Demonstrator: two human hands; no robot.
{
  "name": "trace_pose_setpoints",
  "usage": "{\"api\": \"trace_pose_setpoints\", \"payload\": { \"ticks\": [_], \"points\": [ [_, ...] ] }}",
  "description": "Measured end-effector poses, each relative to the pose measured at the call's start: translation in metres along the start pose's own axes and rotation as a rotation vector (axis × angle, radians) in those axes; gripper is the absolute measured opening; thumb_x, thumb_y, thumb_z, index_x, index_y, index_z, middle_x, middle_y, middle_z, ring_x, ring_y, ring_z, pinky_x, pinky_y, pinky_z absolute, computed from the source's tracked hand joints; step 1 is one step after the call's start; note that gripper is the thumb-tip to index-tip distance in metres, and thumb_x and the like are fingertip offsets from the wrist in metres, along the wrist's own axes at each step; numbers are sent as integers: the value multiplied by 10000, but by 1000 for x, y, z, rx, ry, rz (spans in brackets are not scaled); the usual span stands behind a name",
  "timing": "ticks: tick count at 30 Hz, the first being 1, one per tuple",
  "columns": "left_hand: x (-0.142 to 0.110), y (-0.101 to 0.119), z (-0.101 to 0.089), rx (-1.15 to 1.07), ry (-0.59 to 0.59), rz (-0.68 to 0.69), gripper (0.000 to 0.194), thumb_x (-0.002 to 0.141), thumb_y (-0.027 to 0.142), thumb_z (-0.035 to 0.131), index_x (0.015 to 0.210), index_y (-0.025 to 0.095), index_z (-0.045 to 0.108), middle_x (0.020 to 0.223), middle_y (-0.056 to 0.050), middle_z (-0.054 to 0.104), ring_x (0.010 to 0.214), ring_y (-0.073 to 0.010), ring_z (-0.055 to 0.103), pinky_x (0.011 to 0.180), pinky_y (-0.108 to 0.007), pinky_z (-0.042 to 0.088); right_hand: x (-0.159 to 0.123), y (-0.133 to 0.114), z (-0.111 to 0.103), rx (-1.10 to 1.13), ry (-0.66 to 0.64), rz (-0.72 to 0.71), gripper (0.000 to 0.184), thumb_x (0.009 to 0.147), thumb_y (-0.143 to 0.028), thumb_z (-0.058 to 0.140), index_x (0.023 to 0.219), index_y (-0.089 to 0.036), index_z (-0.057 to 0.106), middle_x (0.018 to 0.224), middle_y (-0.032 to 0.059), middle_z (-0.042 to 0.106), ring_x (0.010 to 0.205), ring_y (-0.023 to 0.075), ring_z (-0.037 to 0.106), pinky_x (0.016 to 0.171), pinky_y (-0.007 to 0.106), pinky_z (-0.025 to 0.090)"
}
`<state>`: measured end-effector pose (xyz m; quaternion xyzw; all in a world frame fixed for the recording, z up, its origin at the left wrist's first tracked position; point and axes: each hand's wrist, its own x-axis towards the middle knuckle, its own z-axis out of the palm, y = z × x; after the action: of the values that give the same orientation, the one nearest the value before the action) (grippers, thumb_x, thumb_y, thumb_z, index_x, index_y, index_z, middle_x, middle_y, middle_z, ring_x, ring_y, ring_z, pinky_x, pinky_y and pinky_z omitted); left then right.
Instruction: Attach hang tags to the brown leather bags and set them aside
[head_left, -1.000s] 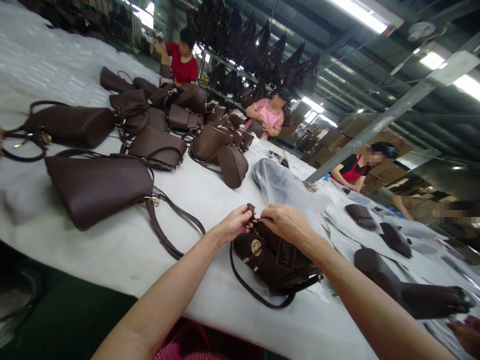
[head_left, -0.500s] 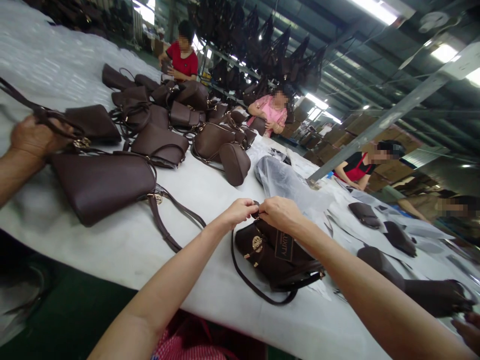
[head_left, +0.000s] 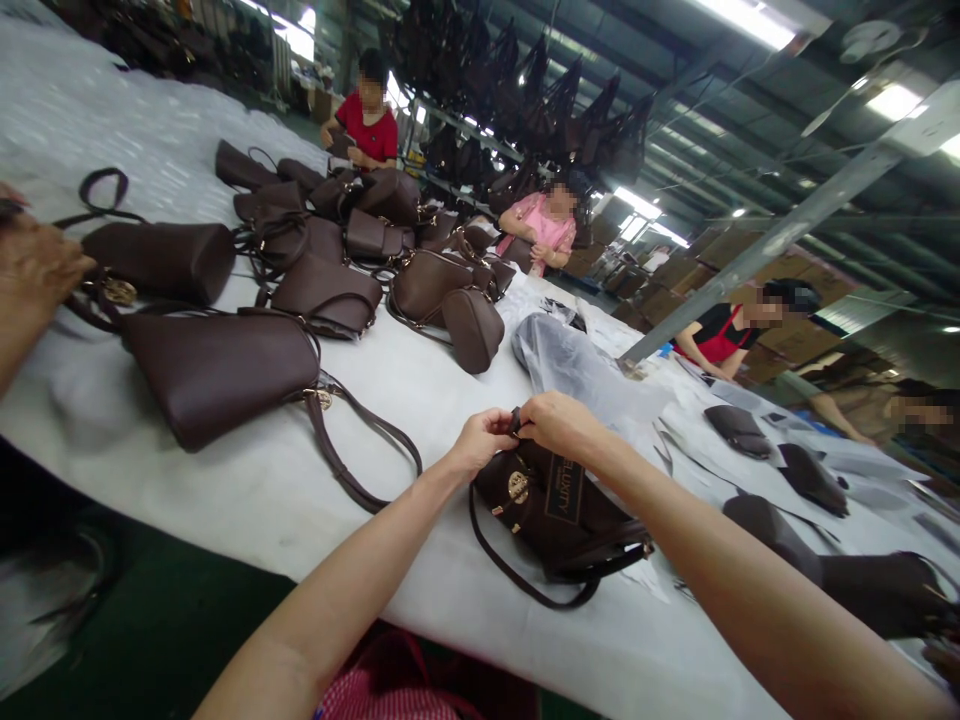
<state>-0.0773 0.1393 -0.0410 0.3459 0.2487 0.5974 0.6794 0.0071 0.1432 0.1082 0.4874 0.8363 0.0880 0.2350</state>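
Note:
A dark brown handbag [head_left: 536,535] lies on the white-covered table right in front of me, with a round gold emblem [head_left: 518,488] and a dark printed tag [head_left: 566,490] on its side. My left hand [head_left: 486,440] is closed in a pinch on the short strap end [head_left: 515,420] at the bag's top. Fingertips of my right hand [head_left: 559,425] meet it there, also pinched on the strap end. Fingers partly hide the fitting between them. The bag's long strap [head_left: 517,580] loops across the table on the near side.
Several brown handbags [head_left: 225,375] cover the table to the left, where a co-worker's hand [head_left: 37,265] reaches in. Clear plastic wrap [head_left: 566,350] lies beyond my bag. More brown bags [head_left: 862,590] lie to the right. A grey post [head_left: 750,255] slants up behind; several people work around the table.
My hands stay at the bag's top; my fingers shift slightly around the strap end. A co-worker's hand at the left came in over the bag straps, then drew back toward the edge.

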Motion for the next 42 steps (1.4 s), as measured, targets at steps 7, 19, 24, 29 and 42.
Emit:
{"api": "trace_pose_setpoints", "payload": {
  "ticks": [7, 19, 24, 29, 42],
  "points": [
    [-1, -10, 5, -42, 121, 47, 294, 513, 51, 706, 795, 135, 703, 728, 2, 701, 693, -130, 608, 718, -248, 459, 2, -2, -2, -25, -6, 12, 234, 859, -284, 591, 989, -212, 772, 978, 107, 748, 906, 222, 686, 665, 233, 437],
    [-8, -10, 10, 9, 226, 38, 253, 603, 55, 651, 833, 139, 717, 728, -6, 690, 644, -108, 577, 576, -199, 407, 4, 2, 5, -110, -15, -91, 300, 891, -211, 498, 1024, -120, 750, 1001, 169, 737, 928, 244, 690, 710, 254, 460],
    [-6, -5, 12, 34, 222, -16, 225, 622, 56, 642, 822, 134, 707, 720, -8, 682, 625, -104, 575, 537, -192, 399, 6, 6, -3, -117, -88, -208, 310, 899, -154, 466, 945, -109, 770, 959, 159, 747, 908, 227, 692, 751, 242, 449],
    [-4, -4, 12, 75, 192, 4, 206, 616, 52, 621, 792, 132, 690, 683, 7, 659, 590, -92, 556, 521, -183, 394, 4, 12, -8, -86, -71, -192, 307, 887, -125, 470, 955, -128, 770, 957, 121, 752, 901, 199, 684, 723, 213, 433],
    [-11, 18, 2, 892, 212, 222, 262, 734, 18, 523, 888, 196, 637, 697, 17, 639, 700, -155, 575, 689, -263, 411, 3, 9, 4, 118, 79, -99, 185, 840, -220, 608, 957, -138, 726, 902, 81, 738, 829, 175, 651, 651, 213, 396]
  ]
}}
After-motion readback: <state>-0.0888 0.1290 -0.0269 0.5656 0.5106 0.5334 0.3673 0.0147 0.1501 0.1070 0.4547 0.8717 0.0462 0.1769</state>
